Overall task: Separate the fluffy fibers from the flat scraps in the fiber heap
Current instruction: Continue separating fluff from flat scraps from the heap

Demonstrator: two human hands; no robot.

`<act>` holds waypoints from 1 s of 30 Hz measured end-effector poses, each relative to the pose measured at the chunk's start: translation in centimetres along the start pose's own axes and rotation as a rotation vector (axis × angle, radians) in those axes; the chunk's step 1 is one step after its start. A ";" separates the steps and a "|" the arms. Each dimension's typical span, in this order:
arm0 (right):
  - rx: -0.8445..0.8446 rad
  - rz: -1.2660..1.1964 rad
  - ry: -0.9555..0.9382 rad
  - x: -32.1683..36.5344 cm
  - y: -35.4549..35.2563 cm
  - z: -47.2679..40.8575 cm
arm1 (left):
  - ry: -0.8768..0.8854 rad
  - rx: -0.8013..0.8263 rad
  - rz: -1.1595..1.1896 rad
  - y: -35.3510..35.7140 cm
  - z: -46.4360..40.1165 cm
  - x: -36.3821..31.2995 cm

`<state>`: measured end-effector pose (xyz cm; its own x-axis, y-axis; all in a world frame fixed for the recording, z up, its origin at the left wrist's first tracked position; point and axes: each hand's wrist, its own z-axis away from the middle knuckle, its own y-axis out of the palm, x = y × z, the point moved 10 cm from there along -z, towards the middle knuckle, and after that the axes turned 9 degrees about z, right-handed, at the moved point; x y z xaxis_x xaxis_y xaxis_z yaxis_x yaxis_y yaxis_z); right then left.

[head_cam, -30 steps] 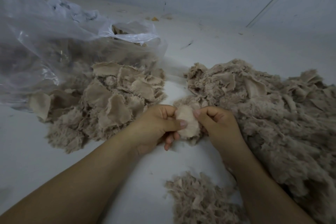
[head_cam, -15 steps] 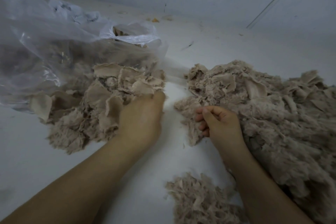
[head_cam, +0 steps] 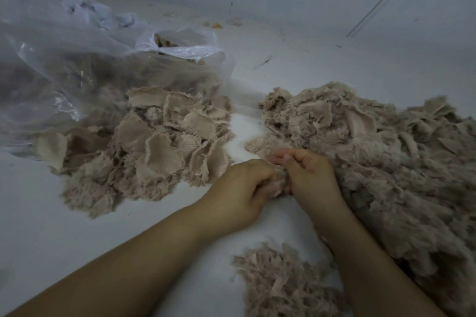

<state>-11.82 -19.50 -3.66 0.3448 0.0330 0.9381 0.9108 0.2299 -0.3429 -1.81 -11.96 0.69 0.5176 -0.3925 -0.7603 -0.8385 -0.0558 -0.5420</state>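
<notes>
A big beige fiber heap (head_cam: 381, 162), fluffy with flat scraps mixed in, fills the right side. At its near-left edge my right hand (head_cam: 309, 175) pinches a small fiber piece (head_cam: 279, 183) with curled fingers. My left hand (head_cam: 242, 188) meets it from the left, its fingers curled round the same piece. A pile of flat scraps (head_cam: 159, 147) lies to the left, and a small fluffy pile (head_cam: 283, 283) sits at the bottom centre between my forearms.
A clear plastic bag (head_cam: 77, 59) with more beige material lies at the back left, its mouth touching the scrap pile. All of it rests on a white surface (head_cam: 64, 234). A white wall rises behind, with small debris along its base.
My left hand put a scrap on the left pile, then came back right to join my right hand at the heap's edge. Both now hold a new piece.
</notes>
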 end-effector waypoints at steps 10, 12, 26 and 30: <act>-0.078 0.243 -0.114 0.3 -0.4 -0.4 | -0.261 -0.354 0.624 -2.9 0.7 3.9; -0.102 0.257 -0.111 0.0 -0.6 -0.6 | -0.255 -0.402 0.672 -3.2 0.8 4.4; 0.082 -0.062 -0.248 2.5 0.6 1.0 | -0.383 -0.414 0.991 -2.1 0.6 5.6; 0.069 -0.084 -0.260 2.2 0.7 0.9 | -0.439 -0.401 1.030 -1.3 0.8 6.1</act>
<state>-10.63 -18.42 -1.75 0.1911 0.2572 0.9473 0.9129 0.3081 -0.2678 2.56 -13.58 -3.52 -0.4826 -0.0766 -0.8725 -0.8471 -0.2123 0.4872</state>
